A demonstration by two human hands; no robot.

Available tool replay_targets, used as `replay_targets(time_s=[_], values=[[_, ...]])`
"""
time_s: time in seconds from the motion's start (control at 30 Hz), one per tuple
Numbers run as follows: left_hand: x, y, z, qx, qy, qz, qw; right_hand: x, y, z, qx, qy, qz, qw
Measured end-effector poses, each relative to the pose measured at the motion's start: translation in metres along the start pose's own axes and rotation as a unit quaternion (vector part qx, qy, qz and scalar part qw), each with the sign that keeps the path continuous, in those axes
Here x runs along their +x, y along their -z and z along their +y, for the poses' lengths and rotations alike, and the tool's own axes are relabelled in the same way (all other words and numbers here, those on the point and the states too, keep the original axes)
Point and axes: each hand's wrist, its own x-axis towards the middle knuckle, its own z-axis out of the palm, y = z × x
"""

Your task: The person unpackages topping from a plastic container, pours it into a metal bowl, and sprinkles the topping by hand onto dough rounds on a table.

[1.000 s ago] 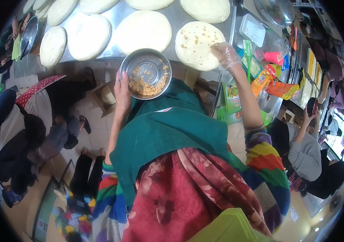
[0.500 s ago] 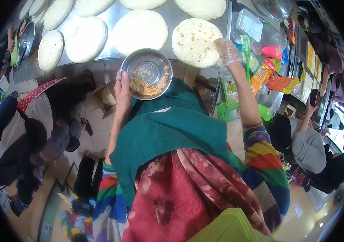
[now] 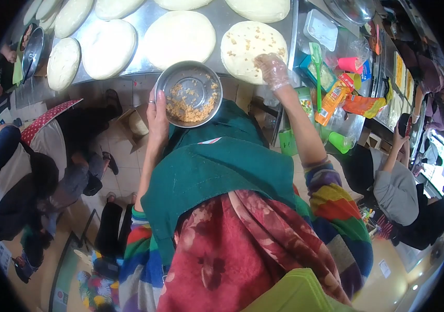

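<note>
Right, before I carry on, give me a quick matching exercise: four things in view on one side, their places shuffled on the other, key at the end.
1. round silver metal bowl
2. long green plastic spatula
3. pale round dough dotted with brown bits
4. dark green cloth apron

A. under the clear-plastic-gloved right hand
B. below the bowl in the picture
C. picture-right of the gloved hand
D. held in the left hand

Pairs: 1-D, 2-C, 3-A, 4-B

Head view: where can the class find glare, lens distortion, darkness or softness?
Head view: glare bleaches the plain dough rounds nearly featureless; head view: the front edge of the metal table bows, fisheye-like; head view: black fills the corners; head view: the gloved right hand looks slightly soft, cause unclear.
</note>
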Motion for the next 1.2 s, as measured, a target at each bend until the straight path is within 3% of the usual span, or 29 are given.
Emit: replay_targets(time_s=[0.17,0.3,0.4,0.5,0.6,0.7,0.8,0.87,0.93,1.0,1.03,1.13,1.17,1.2], values=[[-0.005,0.002,-0.006,-0.018,-0.01,0.023,1.0,0.009,0.016,-0.045,0.008,0.001,-0.06,0.998],[-0.007,0.006,-0.011,-0.015,-0.026,0.031,0.999,-0.004,-0.001,-0.045,0.02,0.093,0.009,0.995],[-0.008,0.007,-0.012,-0.018,-0.026,0.033,0.999,-0.006,-0.019,-0.038,0.073,0.106,0.061,0.99],[-0.006,0.007,-0.01,-0.01,-0.027,0.027,0.999,0.0,-0.027,-0.028,0.014,0.12,0.073,0.99],[-0.004,0.004,-0.007,-0.001,-0.024,0.019,1.0,0.0,-0.014,-0.028,0.039,0.149,0.075,0.985],[-0.001,-0.002,-0.002,0.017,-0.026,0.014,0.999,0.0,0.016,-0.044,0.065,0.061,0.052,0.995],[-0.001,-0.015,0.011,0.069,-0.042,-0.003,0.997,-0.009,0.062,-0.107,0.358,-0.145,-0.042,0.922],[0.001,-0.024,0.017,0.094,-0.058,-0.031,0.993,-0.016,0.08,-0.141,0.283,-0.014,-0.101,0.954],[0.006,-0.032,0.011,0.1,-0.084,-0.053,0.99,-0.021,0.044,-0.15,0.173,0.189,-0.036,0.966],[0.009,-0.041,0.012,0.093,-0.09,-0.073,0.989,-0.025,0.029,-0.163,0.102,0.195,-0.107,0.969],[0.011,-0.044,0.014,0.078,-0.072,-0.081,0.991,-0.032,-0.003,-0.154,0.125,0.222,-0.043,0.966],[0.014,-0.045,0.006,0.103,-0.084,-0.077,0.988,-0.035,0.009,-0.152,0.215,0.188,-0.157,0.945],[0.012,-0.049,0.01,0.123,-0.1,-0.082,0.984,-0.032,0.03,-0.158,0.336,0.036,-0.247,0.908],[0.013,-0.051,0.01,0.121,-0.099,-0.083,0.984,-0.033,0.031,-0.155,0.317,0.066,-0.21,0.922]])
